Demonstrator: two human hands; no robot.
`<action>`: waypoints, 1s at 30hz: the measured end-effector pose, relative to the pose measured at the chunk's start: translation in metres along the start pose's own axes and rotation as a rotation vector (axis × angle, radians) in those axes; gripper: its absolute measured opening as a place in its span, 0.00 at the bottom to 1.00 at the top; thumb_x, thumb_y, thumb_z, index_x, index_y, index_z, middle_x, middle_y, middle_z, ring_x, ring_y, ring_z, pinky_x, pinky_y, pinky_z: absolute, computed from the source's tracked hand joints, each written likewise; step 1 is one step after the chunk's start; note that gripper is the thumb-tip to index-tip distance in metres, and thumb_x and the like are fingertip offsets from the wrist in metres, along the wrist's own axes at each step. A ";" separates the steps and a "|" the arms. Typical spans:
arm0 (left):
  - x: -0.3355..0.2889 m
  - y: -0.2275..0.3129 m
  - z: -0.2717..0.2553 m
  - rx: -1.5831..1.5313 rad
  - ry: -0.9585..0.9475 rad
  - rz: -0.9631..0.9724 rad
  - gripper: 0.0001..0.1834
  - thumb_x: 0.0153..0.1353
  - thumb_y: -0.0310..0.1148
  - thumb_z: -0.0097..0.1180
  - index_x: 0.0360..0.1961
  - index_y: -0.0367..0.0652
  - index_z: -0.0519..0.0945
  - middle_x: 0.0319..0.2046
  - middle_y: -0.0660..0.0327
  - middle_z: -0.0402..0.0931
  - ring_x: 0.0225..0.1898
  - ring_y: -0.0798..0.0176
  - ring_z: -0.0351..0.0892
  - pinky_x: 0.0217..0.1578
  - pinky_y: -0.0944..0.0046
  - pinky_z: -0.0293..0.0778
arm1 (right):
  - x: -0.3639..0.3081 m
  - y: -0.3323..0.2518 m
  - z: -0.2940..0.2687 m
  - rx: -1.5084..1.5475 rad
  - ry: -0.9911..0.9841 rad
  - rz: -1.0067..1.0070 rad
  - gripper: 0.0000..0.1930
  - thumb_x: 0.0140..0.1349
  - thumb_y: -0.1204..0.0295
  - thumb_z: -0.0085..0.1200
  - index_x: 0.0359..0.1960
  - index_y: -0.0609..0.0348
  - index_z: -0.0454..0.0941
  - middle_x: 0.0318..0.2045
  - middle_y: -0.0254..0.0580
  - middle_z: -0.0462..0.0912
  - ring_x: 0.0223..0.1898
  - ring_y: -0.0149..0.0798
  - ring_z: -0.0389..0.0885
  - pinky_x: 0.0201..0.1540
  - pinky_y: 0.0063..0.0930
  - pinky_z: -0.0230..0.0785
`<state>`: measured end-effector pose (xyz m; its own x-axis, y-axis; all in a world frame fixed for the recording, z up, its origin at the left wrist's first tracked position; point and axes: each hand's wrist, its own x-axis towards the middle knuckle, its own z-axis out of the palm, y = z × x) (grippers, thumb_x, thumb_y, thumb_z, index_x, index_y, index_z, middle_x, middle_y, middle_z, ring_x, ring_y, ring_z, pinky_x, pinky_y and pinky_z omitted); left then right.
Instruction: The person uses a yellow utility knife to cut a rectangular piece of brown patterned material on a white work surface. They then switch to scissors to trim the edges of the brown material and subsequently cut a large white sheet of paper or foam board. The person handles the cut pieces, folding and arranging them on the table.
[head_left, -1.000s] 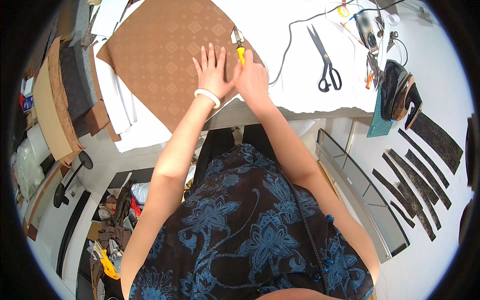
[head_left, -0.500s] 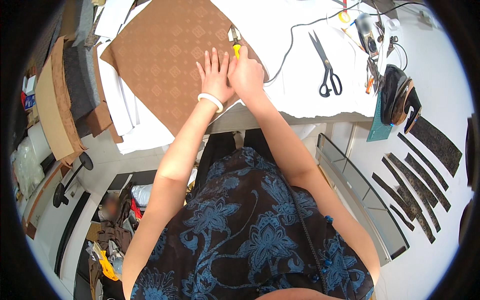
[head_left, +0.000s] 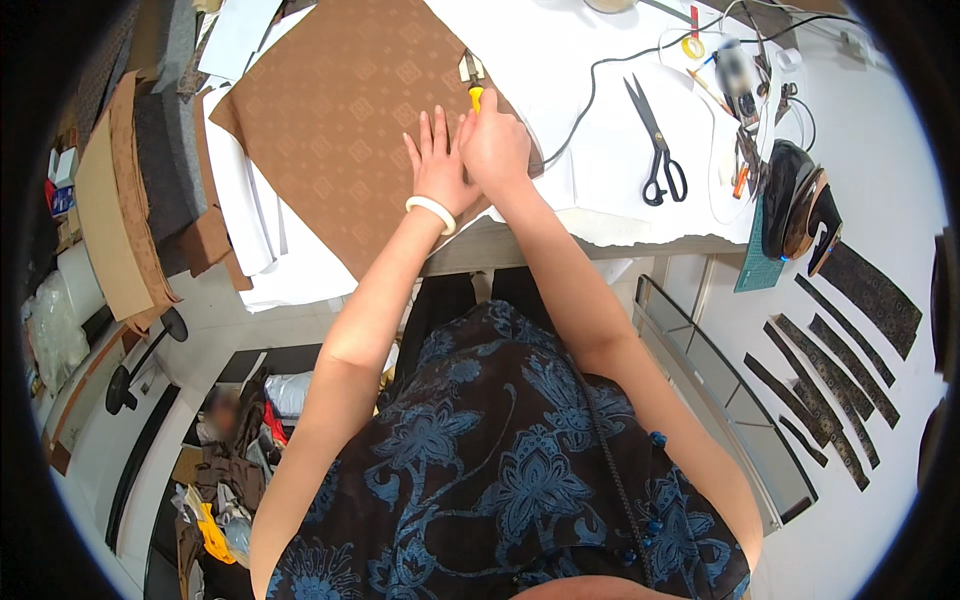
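My left hand (head_left: 437,170) lies flat with fingers spread on a brown patterned sheet (head_left: 330,110), a white bangle (head_left: 432,212) round its wrist. Right beside it, my right hand (head_left: 497,150) is closed round a yellow-handled tool (head_left: 476,97) with a slim dark metal end pointing away from me. A small whitish piece shows at that metal end; I cannot tell whether it belongs to the tool. The sheet's right edge runs under my right hand. A dark cord (head_left: 592,90) reaches the table beside this hand, but its end is hidden.
Black-handled scissors (head_left: 657,150) lie on white paper to the right. Beyond them are a roll of yellow tape (head_left: 692,47) and several small tools. A green cutting mat (head_left: 757,250) sits by the right edge, with dark patterned strips (head_left: 840,365) further right. Brown boards (head_left: 115,200) stand at left.
The whole view has shifted slightly, so the table things appear a little lower and further right. Both hands keep their hold and pose at nearly the same spot on the sheet.
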<state>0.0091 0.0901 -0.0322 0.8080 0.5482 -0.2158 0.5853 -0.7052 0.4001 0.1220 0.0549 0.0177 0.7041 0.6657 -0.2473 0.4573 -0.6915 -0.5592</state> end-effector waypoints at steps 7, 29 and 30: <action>0.000 0.000 -0.002 -0.040 0.014 -0.024 0.56 0.57 0.59 0.61 0.79 0.49 0.48 0.79 0.46 0.40 0.79 0.39 0.31 0.72 0.29 0.27 | 0.008 -0.012 0.002 0.011 0.007 -0.008 0.14 0.68 0.67 0.51 0.49 0.64 0.71 0.24 0.54 0.84 0.29 0.59 0.86 0.34 0.52 0.77; -0.001 -0.005 -0.016 0.012 -0.115 -0.021 0.61 0.52 0.64 0.65 0.78 0.45 0.50 0.79 0.44 0.35 0.79 0.35 0.29 0.72 0.28 0.27 | 0.046 -0.026 0.010 -0.008 0.042 -0.110 0.12 0.66 0.69 0.52 0.44 0.64 0.70 0.21 0.58 0.82 0.26 0.63 0.84 0.29 0.55 0.76; -0.002 -0.005 -0.017 0.010 -0.112 -0.019 0.61 0.52 0.64 0.65 0.78 0.44 0.50 0.79 0.44 0.35 0.79 0.35 0.29 0.72 0.28 0.28 | 0.046 -0.027 0.011 -0.010 0.041 -0.115 0.12 0.66 0.69 0.52 0.44 0.64 0.70 0.21 0.58 0.82 0.26 0.63 0.84 0.29 0.55 0.76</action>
<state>0.0036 0.1003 -0.0185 0.7986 0.5084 -0.3222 0.6012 -0.6997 0.3860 0.1356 0.1075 0.0127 0.6685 0.7286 -0.1492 0.5412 -0.6142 -0.5743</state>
